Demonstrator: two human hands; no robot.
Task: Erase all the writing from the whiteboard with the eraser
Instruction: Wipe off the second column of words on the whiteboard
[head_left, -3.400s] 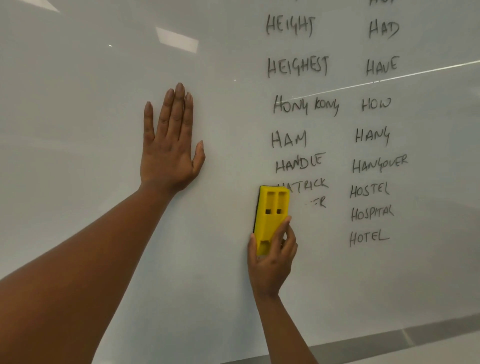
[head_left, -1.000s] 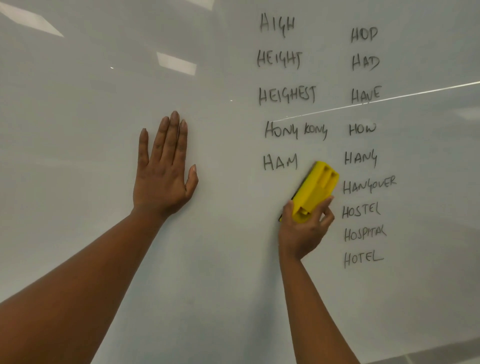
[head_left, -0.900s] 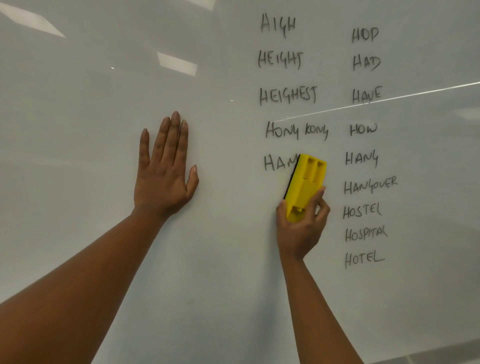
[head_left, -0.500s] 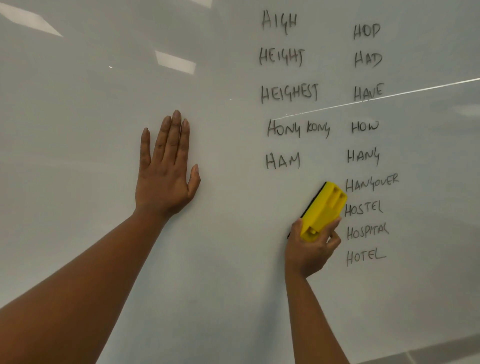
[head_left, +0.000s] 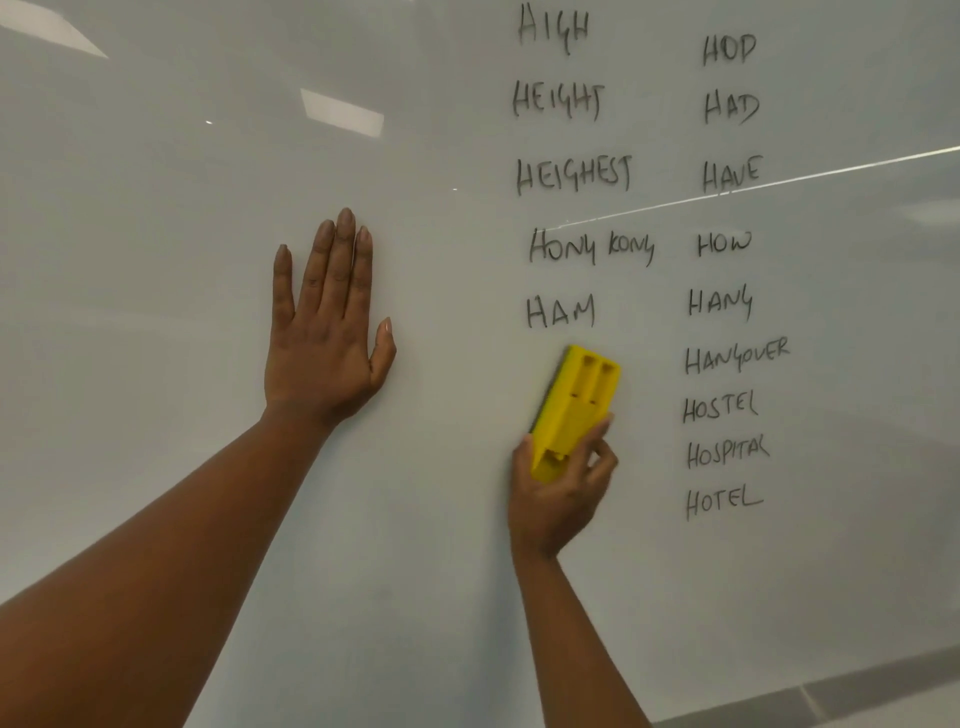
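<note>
Glossy and pale grey-white, the large wall-mounted whiteboard (head_left: 208, 467) fills nearly the whole view, with ceiling-light reflections (head_left: 343, 111) showing in its upper left. Two columns of black handwritten marker words (head_left: 727, 244) remain on its right half: HIGH, HEIGHT, HEIGHEST, HONG KONG and HAM on the left, and HOP, HAD, HAVE, HOW, HANG, HANGOVER, HOSTEL, HOSPITAL and HOTEL on the right. The left hand (head_left: 322, 343) lies flat against the bare board, fingers stretched upward and close together, holding nothing. The right hand (head_left: 558, 493) is clamped on the lower end of the yellow rectangular plastic eraser (head_left: 576, 405), which presses against the board just below HAM and to the left of HANGOVER and HOSTEL, tilted slightly to the right.
</note>
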